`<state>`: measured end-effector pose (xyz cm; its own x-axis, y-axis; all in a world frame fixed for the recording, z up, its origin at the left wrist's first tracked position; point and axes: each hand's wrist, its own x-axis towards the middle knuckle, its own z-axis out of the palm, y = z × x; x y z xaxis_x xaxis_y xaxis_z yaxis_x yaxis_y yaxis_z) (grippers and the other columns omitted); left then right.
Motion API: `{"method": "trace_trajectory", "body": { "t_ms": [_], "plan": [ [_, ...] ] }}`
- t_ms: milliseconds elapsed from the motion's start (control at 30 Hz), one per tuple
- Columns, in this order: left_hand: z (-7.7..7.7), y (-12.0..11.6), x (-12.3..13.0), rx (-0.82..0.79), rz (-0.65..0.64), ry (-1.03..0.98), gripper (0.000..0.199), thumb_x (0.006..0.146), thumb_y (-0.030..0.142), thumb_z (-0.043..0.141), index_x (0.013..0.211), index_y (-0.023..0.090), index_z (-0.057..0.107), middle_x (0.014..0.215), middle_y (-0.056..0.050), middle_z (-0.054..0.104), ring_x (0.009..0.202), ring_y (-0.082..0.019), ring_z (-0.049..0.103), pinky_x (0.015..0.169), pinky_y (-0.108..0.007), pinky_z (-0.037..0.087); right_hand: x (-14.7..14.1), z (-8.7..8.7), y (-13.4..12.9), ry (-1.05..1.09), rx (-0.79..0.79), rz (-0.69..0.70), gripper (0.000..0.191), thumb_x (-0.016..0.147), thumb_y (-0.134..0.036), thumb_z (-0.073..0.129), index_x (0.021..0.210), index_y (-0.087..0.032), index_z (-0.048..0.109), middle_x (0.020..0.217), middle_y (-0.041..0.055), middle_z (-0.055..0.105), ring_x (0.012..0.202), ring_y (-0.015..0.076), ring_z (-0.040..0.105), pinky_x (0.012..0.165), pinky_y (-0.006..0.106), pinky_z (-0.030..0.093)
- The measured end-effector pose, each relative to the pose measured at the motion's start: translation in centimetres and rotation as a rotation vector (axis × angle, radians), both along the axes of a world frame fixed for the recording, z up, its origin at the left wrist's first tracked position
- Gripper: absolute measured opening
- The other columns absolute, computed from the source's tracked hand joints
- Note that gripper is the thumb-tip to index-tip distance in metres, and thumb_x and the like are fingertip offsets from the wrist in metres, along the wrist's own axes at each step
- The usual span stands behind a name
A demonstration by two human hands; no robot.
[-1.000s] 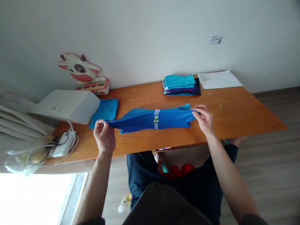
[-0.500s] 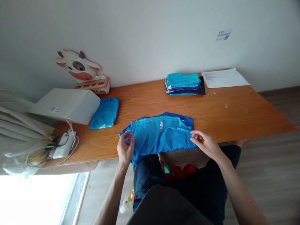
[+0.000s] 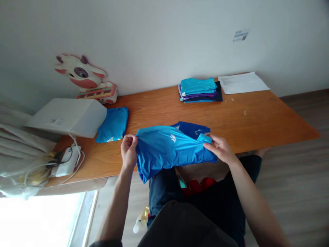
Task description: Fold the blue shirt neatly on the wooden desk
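A blue garment [image 3: 164,147] with a small white logo lies across the front edge of the table, its near part hanging over my knee. My left hand [image 3: 129,150] pinches its upper left corner. On the other side, my right hand [image 3: 219,146] grips the upper right corner, where the cloth bunches up lighter blue. Behind the raised edge shows a darker blue layer [image 3: 191,128] with a white print; whether it belongs to the same garment I cannot tell.
On the wooden table [image 3: 154,106] are a stack of folded clothes [image 3: 199,88], white paper sheets [image 3: 243,83], a folded blue garment [image 3: 114,123], a white box [image 3: 69,115], a cow-shaped toy keyboard [image 3: 86,77] and a white power strip [image 3: 67,161] with cables.
Both hands have closed on the garment's upper corners. Its upper edge is now pulled tauter and slightly lifted, showing more of the dark blue layer behind. The view has shifted slightly.
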<state>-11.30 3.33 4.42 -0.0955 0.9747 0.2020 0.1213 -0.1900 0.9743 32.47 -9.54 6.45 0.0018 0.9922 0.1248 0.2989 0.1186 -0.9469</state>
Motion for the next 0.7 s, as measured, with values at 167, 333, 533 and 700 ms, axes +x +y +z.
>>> {"method": "trace_trajectory", "body": {
  "t_ms": [167,333,533,700],
  "plan": [
    [2.5,-7.4,-5.7,-0.378,-0.542,-0.429,0.055,0.086,0.080,0.072,0.084,0.026,0.058,0.067,0.000,0.056,0.055,-0.020,0.060,0.051,-0.034,0.055,0.9,3.7,-5.9,0.332,-0.407,0.779,0.052,0.089,-0.064,0.080,0.119,-0.022,0.077,0.122,0.0109,0.078,0.110,0.0300,0.075,0.095,0.042,0.060],
    [-0.5,-9.7,-1.7,-0.176,-0.023,0.220,0.031,0.099,0.051,0.069,0.117,0.026,0.071,0.126,-0.010,0.072,0.122,-0.033,0.067,0.102,-0.051,0.057,-2.0,-0.4,-3.7,-0.151,-0.179,0.154,0.037,0.105,-0.056,0.060,0.130,-0.030,0.071,0.137,0.0089,0.071,0.128,0.0308,0.067,0.113,0.051,0.052],
    [-3.9,-8.4,3.1,0.030,0.090,0.827,0.027,0.094,0.044,0.076,0.116,0.029,0.072,0.141,-0.013,0.067,0.138,-0.040,0.057,0.119,-0.062,0.042,-5.2,-5.0,0.5,-0.694,0.091,-0.191,0.028,0.099,-0.053,0.068,0.109,-0.026,0.070,0.117,0.0157,0.070,0.119,0.0412,0.063,0.104,0.062,0.052],
    [-5.1,-6.9,-0.3,-0.026,0.177,0.479,0.020,0.096,0.046,0.070,0.092,0.026,0.070,0.111,-0.008,0.076,0.110,-0.033,0.070,0.103,-0.054,0.055,-1.7,-6.6,1.4,-0.426,0.072,-0.223,0.033,0.101,-0.053,0.062,0.081,-0.027,0.061,0.095,0.0088,0.071,0.097,0.0305,0.069,0.091,0.049,0.057]
  ]
}}
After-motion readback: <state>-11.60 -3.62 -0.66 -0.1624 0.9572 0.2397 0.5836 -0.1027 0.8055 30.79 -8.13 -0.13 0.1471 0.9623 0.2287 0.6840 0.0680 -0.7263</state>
